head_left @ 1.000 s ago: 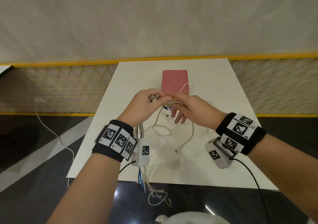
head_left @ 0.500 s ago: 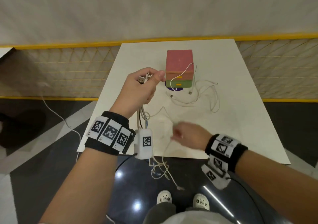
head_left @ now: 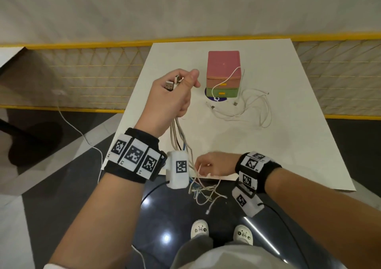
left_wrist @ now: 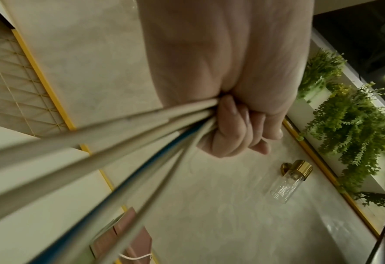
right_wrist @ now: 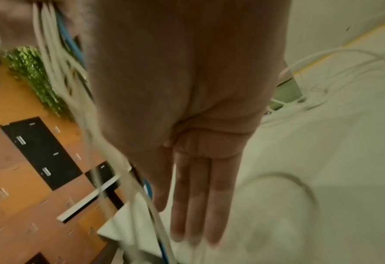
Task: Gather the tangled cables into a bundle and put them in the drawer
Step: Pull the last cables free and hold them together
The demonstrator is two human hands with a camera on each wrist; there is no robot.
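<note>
Pale wall [head_left: 185,6] filling top of frame; yellow-railed mesh fence [head_left: 72,74] running below it, behind white desk [head_left: 288,145]; dark glossy floor [head_left: 51,186] reflecting lights lower left.

Left hand [head_left: 172,95] raised, fisted — right hand [head_left: 214,163] low, fingers straight.

looks like a fenced-off recording bay in an indoor hall. yellow mesh barrier [head_left: 82,76] across mid frame, plain white table [head_left: 268,145], glossy dark floor [head_left: 51,196] lower left, planter greenery [left_wrist: 354,125] at right, glass wall lamp [left_wrist: 291,180].
</note>
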